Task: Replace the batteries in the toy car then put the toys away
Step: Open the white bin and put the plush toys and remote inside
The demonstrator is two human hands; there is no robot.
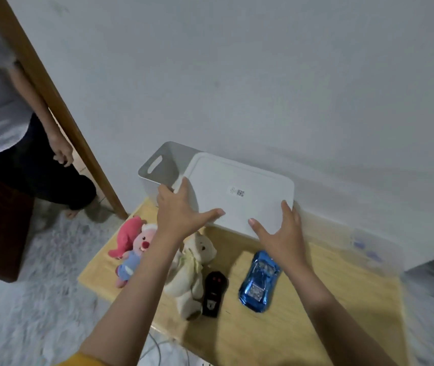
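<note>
- Toy car (259, 281), a shiny blue plastic sports model, lies on the light wooden tabletop (316, 313), near the front right of the white box and just right of the black remote control (214, 294).
- Head view, car axis: its long axis runs from the near edge of the tabletop toward the wall, tilted slightly right at the far end. It sits wheels down, roof up.
- Head view, left hand (181, 210): the grip is spread, palm down, with fingers over the left edge of the flat white rectangular plastic lid (237, 196) and thumb lying along its near edge. It holds the lid, not the car.
- Head view, right hand (279, 225): the grip is likewise spread on the lid's right near corner, thumb on top and fingers around the right edge. Both hands are thus clamped on the lid from opposite sides.
- Head view, lid position: the lid rests askew over the white plastic storage bin (157, 165), leaving the bin's left end with its handle slot uncovered.
- Head view, key relation: the car lies directly below the right forearm, toward the person from the right grip. The right hand is the nearer one; a pull back and down would likely reach it.
- Head view, other toys: a pink and blue plush doll (134, 249) and a cream plush bear (189, 273) lie left of the remote, under the left forearm.
- Judgement: the battery step appears not yet started, since the car lies untouched.
</note>
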